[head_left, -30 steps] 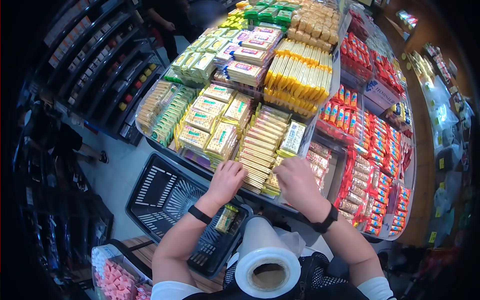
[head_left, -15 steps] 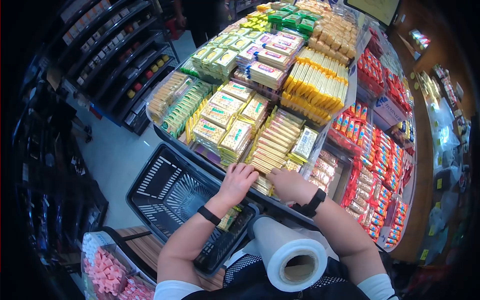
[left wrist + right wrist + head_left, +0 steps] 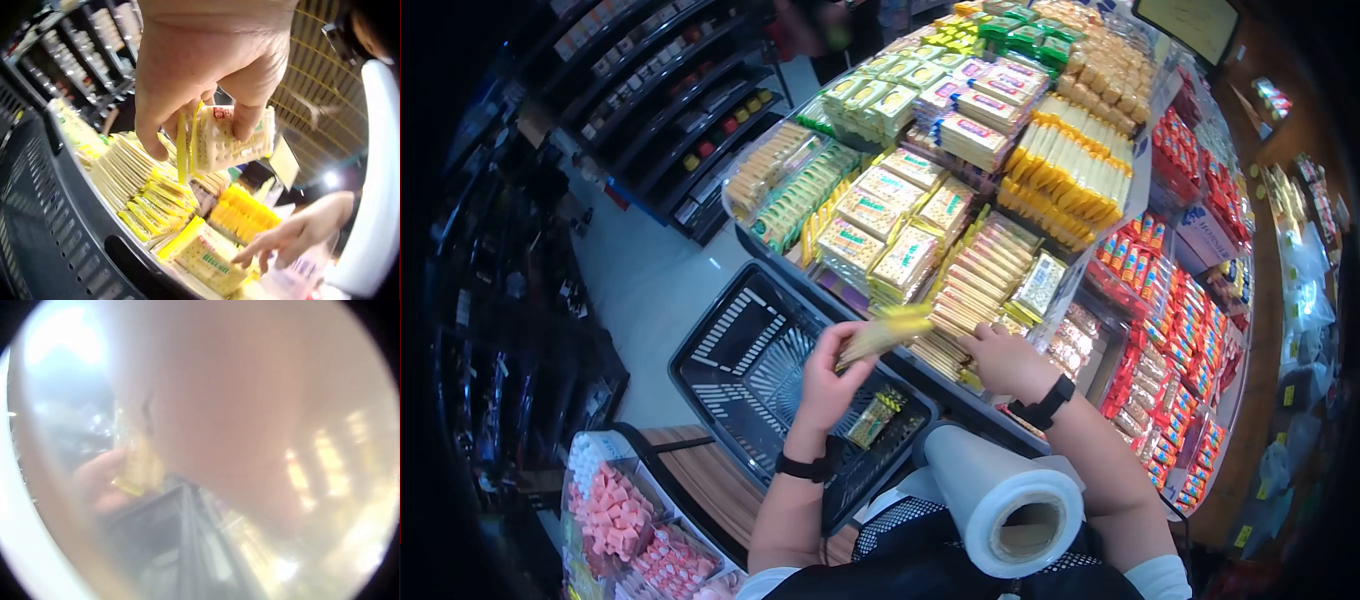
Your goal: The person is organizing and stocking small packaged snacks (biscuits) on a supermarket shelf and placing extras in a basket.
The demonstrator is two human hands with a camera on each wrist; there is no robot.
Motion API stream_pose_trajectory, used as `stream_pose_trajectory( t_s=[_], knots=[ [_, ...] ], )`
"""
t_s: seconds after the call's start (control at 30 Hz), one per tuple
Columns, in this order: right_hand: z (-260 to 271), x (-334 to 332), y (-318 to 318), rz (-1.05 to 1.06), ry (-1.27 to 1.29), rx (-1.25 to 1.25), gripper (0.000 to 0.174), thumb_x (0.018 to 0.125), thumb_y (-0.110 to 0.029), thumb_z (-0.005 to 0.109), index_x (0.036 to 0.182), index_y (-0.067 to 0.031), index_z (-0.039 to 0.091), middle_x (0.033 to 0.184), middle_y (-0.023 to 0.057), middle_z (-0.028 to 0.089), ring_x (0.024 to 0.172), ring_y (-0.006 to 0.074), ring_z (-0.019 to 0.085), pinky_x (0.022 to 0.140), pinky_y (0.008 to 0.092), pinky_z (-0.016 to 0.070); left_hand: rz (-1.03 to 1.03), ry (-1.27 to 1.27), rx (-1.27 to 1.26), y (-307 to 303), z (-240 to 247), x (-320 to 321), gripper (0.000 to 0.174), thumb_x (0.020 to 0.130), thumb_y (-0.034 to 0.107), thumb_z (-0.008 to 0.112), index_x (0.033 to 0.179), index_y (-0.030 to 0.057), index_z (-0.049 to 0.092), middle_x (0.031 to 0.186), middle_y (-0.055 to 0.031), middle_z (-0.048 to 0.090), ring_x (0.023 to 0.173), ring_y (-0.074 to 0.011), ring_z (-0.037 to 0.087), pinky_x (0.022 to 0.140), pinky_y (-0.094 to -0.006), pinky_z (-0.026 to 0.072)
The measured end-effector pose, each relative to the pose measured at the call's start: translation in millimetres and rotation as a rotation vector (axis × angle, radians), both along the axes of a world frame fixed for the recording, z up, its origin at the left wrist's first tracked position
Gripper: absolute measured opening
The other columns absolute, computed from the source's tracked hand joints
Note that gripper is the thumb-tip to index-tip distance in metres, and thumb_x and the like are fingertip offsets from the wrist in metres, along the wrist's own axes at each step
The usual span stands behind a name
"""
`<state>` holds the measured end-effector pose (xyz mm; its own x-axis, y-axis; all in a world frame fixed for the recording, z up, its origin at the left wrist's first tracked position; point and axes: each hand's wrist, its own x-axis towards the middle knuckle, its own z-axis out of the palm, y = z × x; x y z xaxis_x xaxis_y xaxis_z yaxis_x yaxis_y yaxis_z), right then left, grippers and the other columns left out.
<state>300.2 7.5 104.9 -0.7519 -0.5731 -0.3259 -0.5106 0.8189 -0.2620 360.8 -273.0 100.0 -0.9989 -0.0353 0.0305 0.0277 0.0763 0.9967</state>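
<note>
My left hand (image 3: 825, 385) is raised over the near edge of the basket and grips a few yellow-edged biscuit packets (image 3: 234, 140) between thumb and fingers. In the head view these packets are blurred. My right hand (image 3: 1008, 362) is over the near end of a row of upright biscuit packets (image 3: 980, 285). In the left wrist view the right hand's fingertips (image 3: 240, 256) reach a lying biscuit packet (image 3: 206, 256), with nothing gripped. The right wrist view is mostly filled by the blurred right hand (image 3: 219, 412). One small packet bundle (image 3: 874, 420) lies in the dark shopping basket (image 3: 710, 340).
Stacked biscuits (image 3: 875, 215) and yellow-wrapped sticks (image 3: 1070, 165) fill the display behind. Red-wrapped snacks (image 3: 1170, 320) lie to the right. A plastic bag roll (image 3: 1010, 510) sits close to my body. Pink sweets (image 3: 615, 510) stand at lower left, dark shelves (image 3: 670, 110) beyond the aisle.
My left hand has lifted biscuit packets from the row and moved left toward the basket. My right hand came to the row beside it and stays there. The view has shifted.
</note>
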Motion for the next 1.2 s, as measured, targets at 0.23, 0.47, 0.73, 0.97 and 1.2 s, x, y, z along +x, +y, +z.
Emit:
stream_pose_trajectory(
  t_s=[0.23, 0.47, 0.73, 0.97, 1.2],
  knots=[
    [4, 12, 8, 0.02, -0.045, -0.053, 0.046, 0.083, -0.012, 0.063, 0.128, -0.0078, 0.055, 0.116, 0.0158, 0.057, 0.111, 0.0366, 0.057, 0.091, 0.0449, 0.052, 0.312, -0.221, 0.91, -57, -69, 60, 0.041, 0.102, 0.013, 0.053, 0.142, 0.0042, 0.044, 0.132, -0.0118, 0.058, 0.119, -0.0253, 0.061, 0.103, -0.0441, 0.0488],
    [16, 15, 10, -0.042, -0.108, -0.023, 0.045, 0.084, -0.012, 0.065, 0.128, -0.0071, 0.055, 0.118, 0.016, 0.055, 0.115, 0.0357, 0.054, 0.095, 0.0438, 0.0499, 0.365, -0.497, 0.455, -97, -172, 77, 0.048, 0.097, 0.006, 0.06, 0.14, -0.0004, 0.041, 0.122, -0.0152, 0.063, 0.108, -0.0213, 0.065, 0.094, -0.0337, 0.0532],
    [15, 15, 12, -0.051, -0.079, -0.091, 0.044, 0.084, -0.01, 0.064, 0.127, -0.0079, 0.056, 0.115, 0.0158, 0.056, 0.111, 0.0356, 0.057, 0.094, 0.0438, 0.0493, 0.238, -0.937, 0.26, -111, -211, 64, 0.049, 0.085, 0.003, 0.071, 0.129, 0.0012, 0.051, 0.107, -0.0097, 0.067, 0.095, -0.0197, 0.067, 0.086, -0.034, 0.0547],
    [15, 10, 12, -0.063, -0.083, -0.09, 0.044, 0.085, -0.01, 0.064, 0.128, -0.0077, 0.057, 0.117, 0.0155, 0.056, 0.112, 0.0356, 0.057, 0.095, 0.0437, 0.049, -0.062, -1.012, -0.051, -96, -239, 52, 0.048, 0.084, 0.004, 0.072, 0.128, 0.0016, 0.053, 0.104, -0.0093, 0.066, 0.096, -0.0225, 0.065, 0.083, -0.0372, 0.0519],
    [21, 13, 8, -0.082, -0.105, -0.09, 0.043, 0.085, -0.01, 0.063, 0.128, -0.0071, 0.057, 0.116, 0.0155, 0.056, 0.112, 0.0353, 0.056, 0.096, 0.0432, 0.0486, 0.118, -1.042, 0.203, -103, -234, 60, 0.022, 0.085, 0.01, 0.068, 0.105, 0.0035, 0.061, 0.082, -0.0043, 0.063, 0.073, -0.0181, 0.062, 0.07, -0.033, 0.0509]
  ],
)
